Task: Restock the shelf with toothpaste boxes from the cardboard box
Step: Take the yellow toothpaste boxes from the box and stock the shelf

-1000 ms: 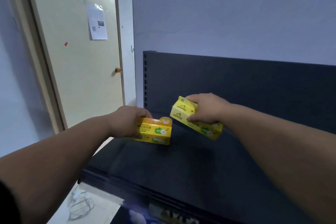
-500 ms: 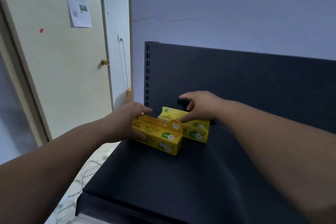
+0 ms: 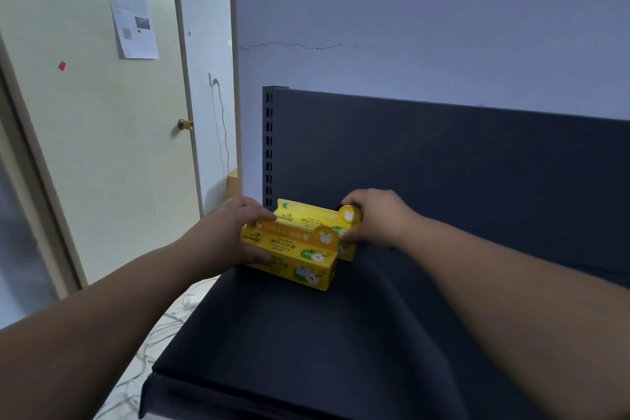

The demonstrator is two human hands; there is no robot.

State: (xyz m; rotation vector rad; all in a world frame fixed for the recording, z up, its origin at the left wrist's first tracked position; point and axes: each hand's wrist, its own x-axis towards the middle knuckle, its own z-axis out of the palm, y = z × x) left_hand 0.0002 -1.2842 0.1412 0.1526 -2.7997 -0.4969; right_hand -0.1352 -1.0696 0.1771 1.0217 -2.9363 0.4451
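Observation:
Two yellow toothpaste boxes lie side by side at the back left corner of the dark shelf [image 3: 306, 344]. The front toothpaste box [image 3: 289, 254] is gripped at its left end by my left hand [image 3: 235, 235], thumb underneath and fingers over the top. The rear toothpaste box [image 3: 313, 219] rests close to the shelf's back panel, and my right hand [image 3: 378, 216] holds its right end with curled fingers. The cardboard box is out of view.
The shelf's dark back panel [image 3: 443, 160] rises behind the boxes, with a slotted upright [image 3: 268, 147] at its left edge. Left of the shelf are a pale door [image 3: 102, 147] with a knob and white cables [image 3: 160, 327] on the floor.
Both boxes have moved back toward the rear panel and now sit level on the shelf, close together. The camera has moved nearer and tilted down.

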